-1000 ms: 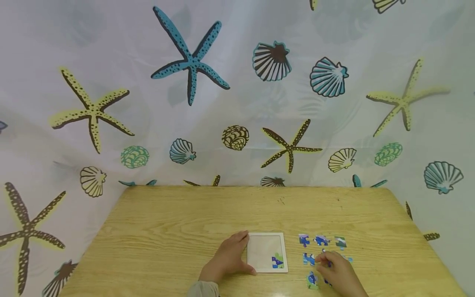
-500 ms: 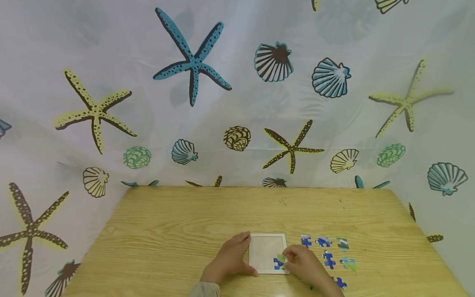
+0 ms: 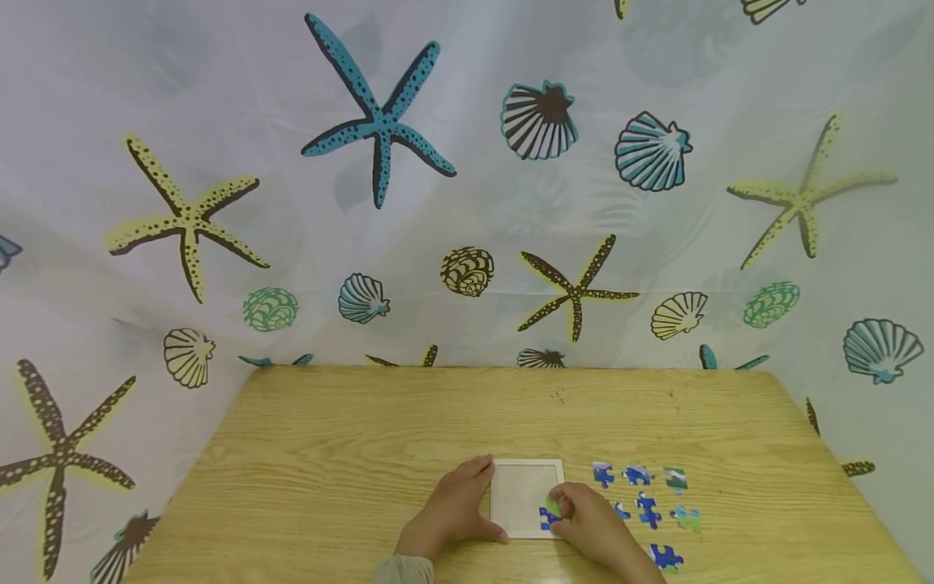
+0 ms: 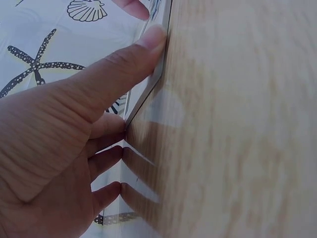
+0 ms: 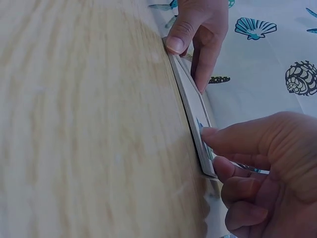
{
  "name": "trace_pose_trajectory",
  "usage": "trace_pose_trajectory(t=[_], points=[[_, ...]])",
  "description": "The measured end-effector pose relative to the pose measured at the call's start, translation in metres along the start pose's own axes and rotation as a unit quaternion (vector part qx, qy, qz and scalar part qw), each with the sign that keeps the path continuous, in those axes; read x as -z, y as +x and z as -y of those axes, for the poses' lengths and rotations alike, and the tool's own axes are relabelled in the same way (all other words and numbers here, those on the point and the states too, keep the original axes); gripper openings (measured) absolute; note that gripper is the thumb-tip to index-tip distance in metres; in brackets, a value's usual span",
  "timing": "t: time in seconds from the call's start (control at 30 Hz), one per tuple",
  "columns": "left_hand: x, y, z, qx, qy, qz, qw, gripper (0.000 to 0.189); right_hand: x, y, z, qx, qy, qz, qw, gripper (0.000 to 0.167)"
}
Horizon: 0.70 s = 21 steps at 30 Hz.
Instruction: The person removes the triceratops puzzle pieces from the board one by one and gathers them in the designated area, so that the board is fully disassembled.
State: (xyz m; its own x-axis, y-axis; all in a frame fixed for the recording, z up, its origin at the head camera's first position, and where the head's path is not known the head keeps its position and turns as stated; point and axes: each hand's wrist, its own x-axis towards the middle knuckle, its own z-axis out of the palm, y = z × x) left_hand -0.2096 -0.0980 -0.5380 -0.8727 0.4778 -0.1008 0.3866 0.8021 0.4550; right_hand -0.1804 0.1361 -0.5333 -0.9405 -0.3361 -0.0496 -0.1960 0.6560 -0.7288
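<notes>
Assembly is barely beginning: the left hand (image 3: 452, 507) is bracing the tray (image 3: 520, 491) with straight fingers, the right hand (image 3: 593, 526) is pinching a piece (image 3: 549, 514) into its corner, loose pieces (image 3: 645, 509) are lying alongside on the surface (image 3: 328, 454).

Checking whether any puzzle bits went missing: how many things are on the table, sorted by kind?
Puzzle tray: 1
Pieces in the tray, partly hidden under the right hand: at least 1
Loose pieces on the table: 7
Total: 9 things
</notes>
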Motion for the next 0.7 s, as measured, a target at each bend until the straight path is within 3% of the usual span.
trace_pose_trajectory(t=[0.3, 0.7], points=[[-0.0010, 0.0010, 0.0008, 0.002, 0.005, 0.002, 1.0000, 0.106, -0.0008, 0.0006, 0.0013, -0.010, 0.003, 0.003, 0.9999, 0.025], [-0.0017, 0.0011, 0.0013, -0.003, 0.017, 0.000, 0.9999, 0.106, -0.0015, -0.0004, 0.0018, -0.012, 0.015, 0.000, 0.9998, 0.028]])
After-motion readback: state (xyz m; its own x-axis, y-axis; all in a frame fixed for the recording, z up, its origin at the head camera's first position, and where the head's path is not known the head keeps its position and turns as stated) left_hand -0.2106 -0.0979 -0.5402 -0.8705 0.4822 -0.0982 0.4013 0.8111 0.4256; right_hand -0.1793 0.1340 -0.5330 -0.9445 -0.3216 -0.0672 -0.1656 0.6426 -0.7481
